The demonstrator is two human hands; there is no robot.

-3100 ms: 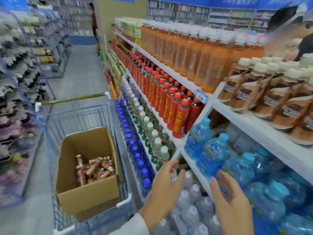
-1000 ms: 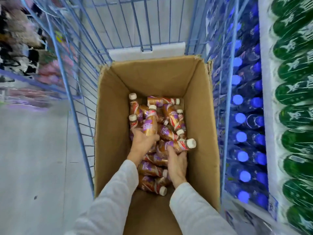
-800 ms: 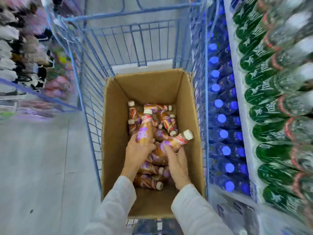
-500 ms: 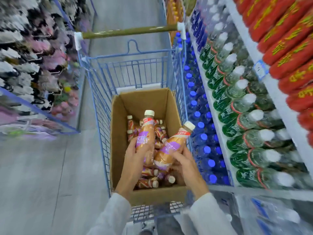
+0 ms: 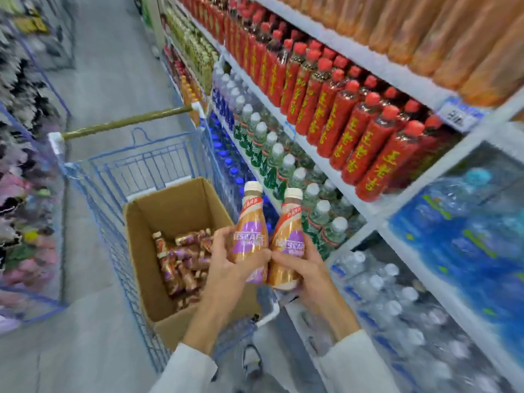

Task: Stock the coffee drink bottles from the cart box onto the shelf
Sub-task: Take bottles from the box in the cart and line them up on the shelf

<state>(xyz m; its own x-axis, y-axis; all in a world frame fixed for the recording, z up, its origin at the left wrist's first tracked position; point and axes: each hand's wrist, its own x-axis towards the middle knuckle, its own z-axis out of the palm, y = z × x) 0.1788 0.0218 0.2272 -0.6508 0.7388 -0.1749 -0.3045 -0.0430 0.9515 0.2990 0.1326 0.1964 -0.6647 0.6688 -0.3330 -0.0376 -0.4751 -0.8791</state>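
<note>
Bottles lifted clear of the box now, left hand gripping one, right hand the other, shelf placement next.

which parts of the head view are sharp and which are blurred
Head view: the coffee bottles being held are sharpest, label readable; the racks at left and the blue water packs at right smear with motion blur; light is even, without hard shadows.
</note>
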